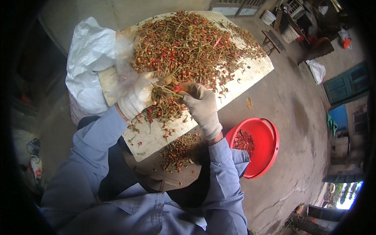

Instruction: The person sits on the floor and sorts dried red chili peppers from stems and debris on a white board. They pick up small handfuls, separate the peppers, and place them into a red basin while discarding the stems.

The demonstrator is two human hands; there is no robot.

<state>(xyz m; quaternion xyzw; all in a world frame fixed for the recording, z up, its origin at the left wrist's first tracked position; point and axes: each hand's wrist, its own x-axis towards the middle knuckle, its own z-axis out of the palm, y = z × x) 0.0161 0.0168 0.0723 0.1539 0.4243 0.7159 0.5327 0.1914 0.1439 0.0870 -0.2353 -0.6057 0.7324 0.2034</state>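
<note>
My left hand [144, 91], in a pale knit glove, grips a bunch of green-brown stems [166, 91] over the near part of a pale board. Close beside it, my right hand [201, 104], also gloved, has thumb and fingers pinched at a stem end by a red piece [177, 87]; whether it grips the stem or the red piece, I cannot tell. A large heap of stems with red and orange bits [182, 47] covers much of the board [252, 73]. Right of my right forearm stands a red plastic bucket [264, 147] with red pieces [243, 141] at its bottom.
White woven sacks [91, 58] lie against the board's left side. More stems [182, 149] are scattered on the floor below its near edge. A small wooden bench [273, 40] and white buckets [268, 17] stand at the upper right, near a white bag [316, 71] on the concrete floor.
</note>
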